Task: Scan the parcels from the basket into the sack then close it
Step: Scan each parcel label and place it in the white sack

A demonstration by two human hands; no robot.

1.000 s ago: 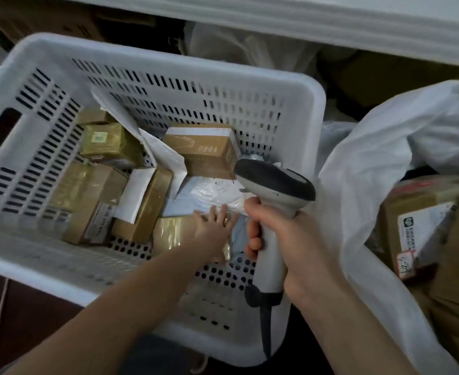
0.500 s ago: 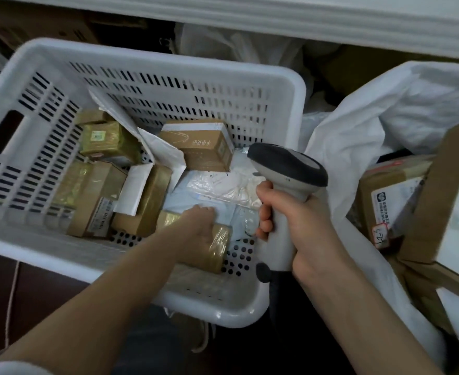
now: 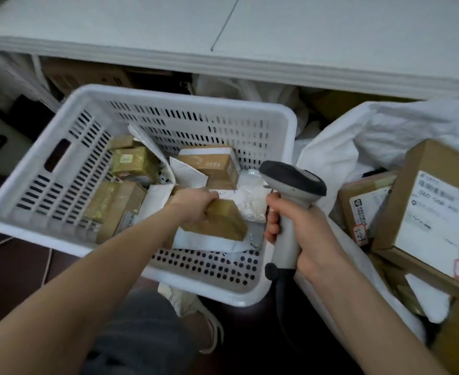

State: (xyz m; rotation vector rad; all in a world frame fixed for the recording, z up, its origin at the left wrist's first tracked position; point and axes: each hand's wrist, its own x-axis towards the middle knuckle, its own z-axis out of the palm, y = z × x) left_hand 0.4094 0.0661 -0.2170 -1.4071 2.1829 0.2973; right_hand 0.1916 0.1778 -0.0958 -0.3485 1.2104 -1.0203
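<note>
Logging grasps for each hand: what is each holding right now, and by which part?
Left hand grips a brown parcel by one end; right hand holds the scanner by its handle.

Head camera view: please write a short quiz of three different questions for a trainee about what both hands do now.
1. True or false: the left hand grips a brown taped cardboard parcel in the white perforated plastic basket.
2. The right hand holds: A) a knife; B) a grey handheld barcode scanner; C) nothing.
3. Fill in: the crumpled white sack lies on the basket's ____ side.
Key: 1 true; 2 B; 3 right.
</note>
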